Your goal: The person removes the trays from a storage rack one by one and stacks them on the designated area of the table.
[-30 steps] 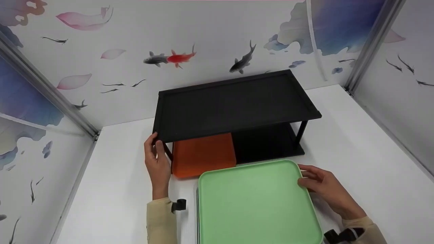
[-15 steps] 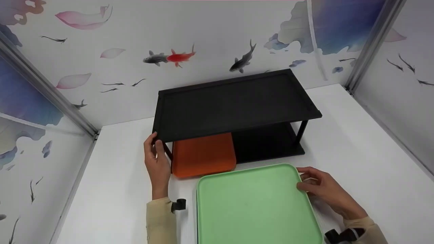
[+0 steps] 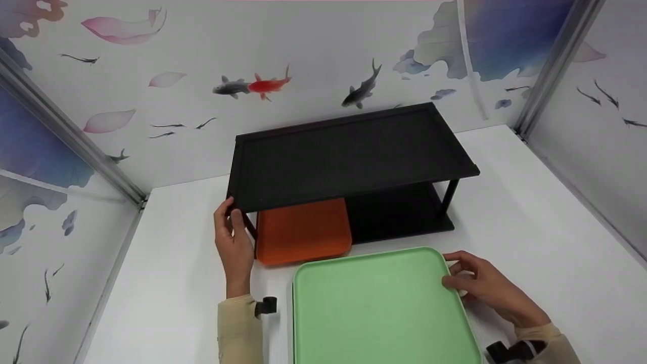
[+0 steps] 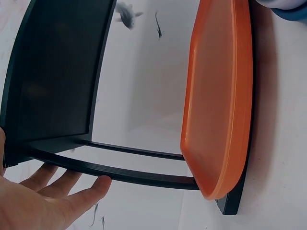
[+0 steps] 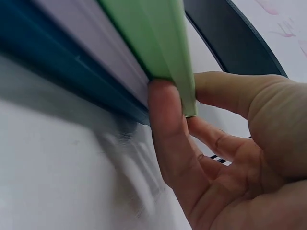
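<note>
My left hand [image 3: 235, 250] holds the front left corner of a black two-tier shelf rack [image 3: 354, 156]; its fingers lie beside the slim post in the left wrist view. An orange tray [image 3: 303, 232] sits on the left of the rack's lower tier, its front edge sticking out a little. In front of the rack is a light green tray [image 3: 379, 308], its right edge pinched by my right hand [image 3: 488, 285]. Beneath it, the right wrist view shows a lilac tray [image 5: 91, 38] and a dark blue tray [image 5: 48, 52], with the green one on top.
The white table [image 3: 162, 283] spreads to both sides of the rack. Behind it rises a wall [image 3: 313, 45] painted with fish and petals, and metal corner posts [image 3: 551, 76] stand at both sides. The lower tier's right half [image 3: 402, 215] is bare black.
The green tray has slid slightly toward me, away from the rack, and my right hand has moved back with it. My left hand stays at the rack's corner.
</note>
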A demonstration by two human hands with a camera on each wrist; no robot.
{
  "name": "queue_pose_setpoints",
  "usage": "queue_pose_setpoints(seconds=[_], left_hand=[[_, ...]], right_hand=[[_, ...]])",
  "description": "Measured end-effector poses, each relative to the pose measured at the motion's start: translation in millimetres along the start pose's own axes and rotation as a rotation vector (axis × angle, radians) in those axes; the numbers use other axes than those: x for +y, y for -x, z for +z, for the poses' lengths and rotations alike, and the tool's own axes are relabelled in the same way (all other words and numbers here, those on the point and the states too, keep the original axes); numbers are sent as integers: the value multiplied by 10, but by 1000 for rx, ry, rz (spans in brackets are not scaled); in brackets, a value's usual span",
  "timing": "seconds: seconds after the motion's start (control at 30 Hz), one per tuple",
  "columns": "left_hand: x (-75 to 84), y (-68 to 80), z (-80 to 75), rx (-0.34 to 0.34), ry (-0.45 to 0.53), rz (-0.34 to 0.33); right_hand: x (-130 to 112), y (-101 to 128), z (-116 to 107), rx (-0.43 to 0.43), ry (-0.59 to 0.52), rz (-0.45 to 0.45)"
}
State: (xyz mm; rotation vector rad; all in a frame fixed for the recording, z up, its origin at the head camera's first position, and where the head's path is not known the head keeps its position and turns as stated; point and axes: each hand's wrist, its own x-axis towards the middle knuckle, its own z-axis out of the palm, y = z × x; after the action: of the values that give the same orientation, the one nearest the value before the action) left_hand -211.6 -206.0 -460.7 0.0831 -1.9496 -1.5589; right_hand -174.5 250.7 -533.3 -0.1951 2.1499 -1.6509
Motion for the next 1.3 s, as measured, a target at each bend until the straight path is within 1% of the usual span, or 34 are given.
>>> queue_pose_setpoints(seconds=[0.2,0.47,0.77,0.9,0.97,1.03,1.13,1.2,1.3], left_hand=[[-10,-3,-1,2,2,7],[-17,-6,9,3,2,-11],[37,14,1,0,-16,-11],[7,19,-3,4,-22,-16],[-81,2,-1,7,-23,-20],[-180,-19,2,8,-21,-21],[-330,-58,2,4,-24,-19],[-366,-68,-7,-1,-26,-14],[-380,-84,-26,-6,-26,-4]], right_hand=[[-2,1,21,-22,6,21],[-14,6,37,-5,16,33],[-13,4,45,8,30,43],[1,-16,36,1,37,36],[-8,-19,25,15,36,22],[-37,-18,15,48,33,9],[-133,-10,12,95,37,-14],[-238,-11,23,106,55,-40],[-458,-35,54,83,69,-99]])
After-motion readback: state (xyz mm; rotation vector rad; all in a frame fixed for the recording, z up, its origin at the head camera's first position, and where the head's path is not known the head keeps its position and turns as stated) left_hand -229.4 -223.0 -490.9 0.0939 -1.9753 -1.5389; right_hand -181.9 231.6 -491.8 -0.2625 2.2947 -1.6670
